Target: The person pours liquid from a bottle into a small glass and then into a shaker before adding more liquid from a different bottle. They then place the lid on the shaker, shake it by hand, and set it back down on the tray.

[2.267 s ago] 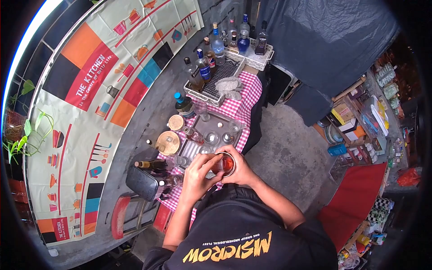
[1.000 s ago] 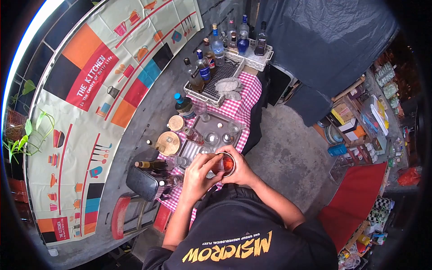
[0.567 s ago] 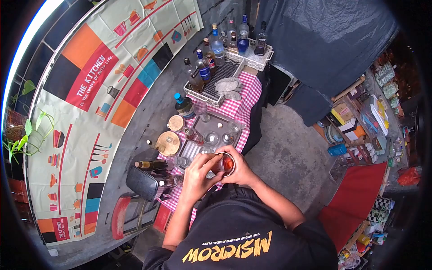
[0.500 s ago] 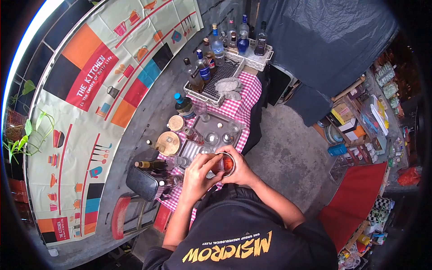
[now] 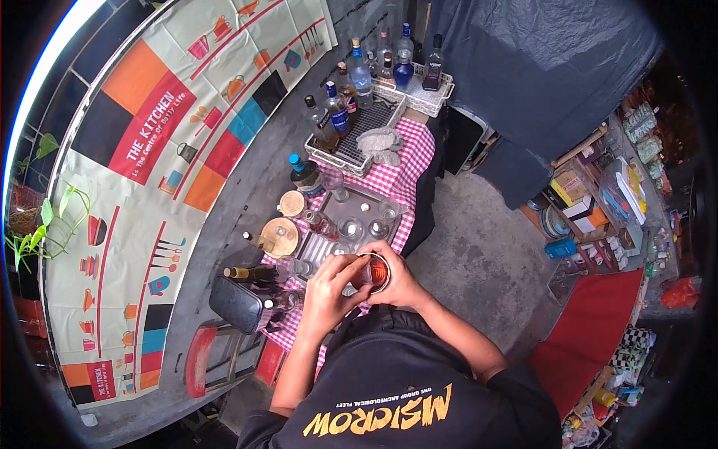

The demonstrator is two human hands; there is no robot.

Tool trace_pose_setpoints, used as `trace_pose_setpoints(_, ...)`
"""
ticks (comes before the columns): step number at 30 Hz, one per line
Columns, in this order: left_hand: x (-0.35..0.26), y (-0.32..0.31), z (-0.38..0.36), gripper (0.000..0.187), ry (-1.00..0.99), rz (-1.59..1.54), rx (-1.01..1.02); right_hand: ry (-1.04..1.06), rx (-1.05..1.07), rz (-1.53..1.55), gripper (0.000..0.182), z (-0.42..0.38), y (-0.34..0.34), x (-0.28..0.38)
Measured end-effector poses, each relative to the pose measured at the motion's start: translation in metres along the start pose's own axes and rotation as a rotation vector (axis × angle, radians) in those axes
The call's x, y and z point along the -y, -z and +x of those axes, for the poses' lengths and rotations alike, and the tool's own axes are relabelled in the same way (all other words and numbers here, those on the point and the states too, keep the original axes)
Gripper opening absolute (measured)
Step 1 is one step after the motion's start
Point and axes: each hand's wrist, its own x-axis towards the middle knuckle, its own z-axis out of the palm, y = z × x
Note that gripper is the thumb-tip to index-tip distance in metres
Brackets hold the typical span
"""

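Observation:
Close to my chest, a clear round-rimmed glass (image 5: 379, 274) with red-orange liquid inside is between my two hands. My right hand (image 5: 404, 283) wraps round its right side. From the left, my left hand (image 5: 333, 292) has its bent fingers at the side of the glass; its fingertips partly cover it. Just beyond the hands lies a grey metal tray (image 5: 351, 202) carrying several clear glasses, among them a round one (image 5: 349, 228). A bottle with reddish contents (image 5: 320, 223) is on the left of the tray.
Several liquor bottles (image 5: 338, 112) stand in white wire baskets (image 5: 340, 161) at the back, beside a grey cloth (image 5: 380, 144). Wooden lids (image 5: 280, 238), a dark bottle (image 5: 254, 274) and a black container (image 5: 233, 305) line the left. A red-and-white checked cloth (image 5: 419, 146) covers the table.

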Motion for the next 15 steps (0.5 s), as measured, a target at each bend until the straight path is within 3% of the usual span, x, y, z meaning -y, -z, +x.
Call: trace_pose_setpoints(15,-0.003,0.0012,0.0014,0.065,0.013,0.006,0.01,-0.012,0.031,-0.035,0.095,-0.0003,0.0031,-0.0009)
